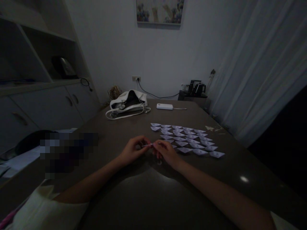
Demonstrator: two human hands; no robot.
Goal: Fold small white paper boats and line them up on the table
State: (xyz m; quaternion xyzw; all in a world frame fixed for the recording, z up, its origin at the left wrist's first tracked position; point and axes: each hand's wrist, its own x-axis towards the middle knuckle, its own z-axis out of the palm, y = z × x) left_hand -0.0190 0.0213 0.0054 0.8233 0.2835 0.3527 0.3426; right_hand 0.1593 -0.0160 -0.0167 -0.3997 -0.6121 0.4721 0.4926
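Note:
Both my hands meet over the dark table (115,140), pinching one small piece of white paper (146,145) between them. My left hand (134,149) is closed on its left end, thumb and fingertips pressed together. From the right, my right hand (166,152) grips the other end with bent fingers. Most of the paper is hidden by the fingertips, so its folded shape cannot be made out. Just beyond and right of my hands, several folded white paper boats (192,141) stand in rows on the table; my right hand covers part of the nearest left ones.
A white handbag (128,103) lies open at the table's far left. Right of it is a white power bank (164,106) with a short cable. Papers (26,158) lie at the left edge beside a pixelated patch. An electric kettle (199,88) stands beyond the table.

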